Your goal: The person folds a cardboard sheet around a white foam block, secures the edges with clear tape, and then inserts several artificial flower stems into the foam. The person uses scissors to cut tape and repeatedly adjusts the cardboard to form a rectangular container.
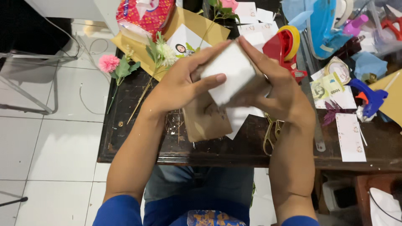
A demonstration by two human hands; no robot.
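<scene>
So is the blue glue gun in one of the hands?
No, the blue glue gun lies on the table while both hands hold a white box.

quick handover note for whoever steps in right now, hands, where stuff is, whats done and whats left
Left hand: holds the white paper block, thumb across its top.
Right hand: cups the block's other side.
Both keep it raised above the dark table, over a brown paper bag.
Gold scissors lie by the right wrist; red tape dispenser and blue glue gun sit further right.
Done: block in hand. Left: it is not yet set down or put in the bag.
</scene>
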